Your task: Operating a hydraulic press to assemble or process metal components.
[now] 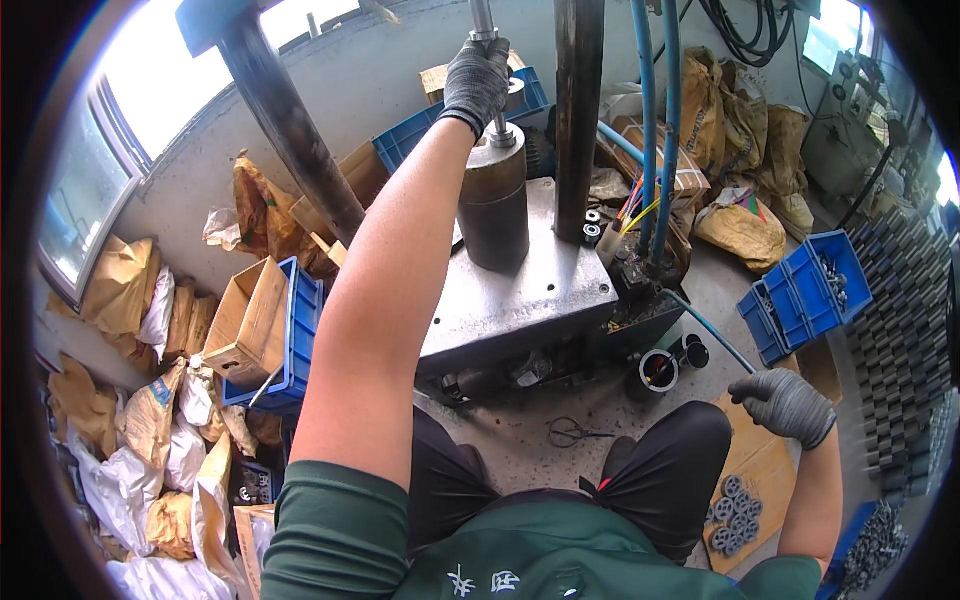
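Observation:
My left hand (478, 78), in a grey glove, is closed around a thin metal rod (484, 20) that rises out of a dark steel cylinder (494, 210) on the grey press table (520, 300). My right hand (787, 403), also gloved, hovers low at the right with fingers curled and nothing visible in it. It is above a piece of brown cardboard (760, 470) on which several small round metal parts (735, 512) lie. A dark vertical column (579, 110) stands just right of the cylinder.
Blue hoses (655, 120) run down beside the column. Blue crates (805, 290) with metal parts sit at the right, another blue crate (300, 330) with a cardboard box at the left. Scissors (572, 432) lie on the floor. Sacks and bags pile along the wall.

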The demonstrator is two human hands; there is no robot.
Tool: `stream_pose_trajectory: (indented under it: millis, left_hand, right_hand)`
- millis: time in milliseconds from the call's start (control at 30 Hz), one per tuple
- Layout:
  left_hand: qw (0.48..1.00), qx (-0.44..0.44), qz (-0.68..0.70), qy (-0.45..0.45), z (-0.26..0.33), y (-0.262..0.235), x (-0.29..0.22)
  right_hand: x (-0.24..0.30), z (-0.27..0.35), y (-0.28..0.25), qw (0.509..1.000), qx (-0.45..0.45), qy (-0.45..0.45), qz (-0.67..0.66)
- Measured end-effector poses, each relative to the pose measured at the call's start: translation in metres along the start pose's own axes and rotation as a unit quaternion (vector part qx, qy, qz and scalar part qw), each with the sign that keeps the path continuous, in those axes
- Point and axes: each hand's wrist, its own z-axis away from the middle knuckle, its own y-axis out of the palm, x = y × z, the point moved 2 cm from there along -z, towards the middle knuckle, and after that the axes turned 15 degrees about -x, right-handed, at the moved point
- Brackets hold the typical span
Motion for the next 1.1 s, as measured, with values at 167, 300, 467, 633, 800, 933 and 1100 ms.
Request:
stream_pose_trajectory:
  millis: [167, 300, 467, 633, 800, 933, 1100]
  left_hand:
    - [0.999, -0.003, -0.014, 0.033, -0.003, -0.001, 0.000]
    - [0.997, -0.005, -0.061, 0.052, -0.001, -0.002, -0.002]
    - [1.000, -0.005, -0.021, 0.012, -0.001, 0.001, 0.001]
    - [0.999, -0.017, -0.035, 0.027, -0.004, 0.003, 0.007]
    - [0.996, -0.019, -0.060, 0.062, 0.000, -0.001, 0.001]
    - [0.993, -0.004, -0.095, 0.076, 0.003, -0.005, -0.007]
    - [0.997, 0.004, -0.061, 0.050, 0.005, -0.005, -0.010]
  right_hand:
    - [0.000, 0.000, -0.001, 0.997, -0.072, 0.010, -0.038]
    - [0.002, 0.001, -0.002, 0.999, -0.011, -0.036, 0.021]
    - [0.002, -0.001, -0.004, 0.998, -0.051, 0.033, -0.033]
    - [-0.003, 0.002, 0.001, 1.000, -0.011, 0.000, 0.011]
    - [-0.010, -0.009, -0.006, 0.988, -0.134, 0.056, -0.058]
    - [0.002, -0.049, -0.036, 0.907, -0.411, -0.093, -0.003]
    - [0.009, -0.127, -0.092, 0.788, -0.579, -0.191, 0.089]
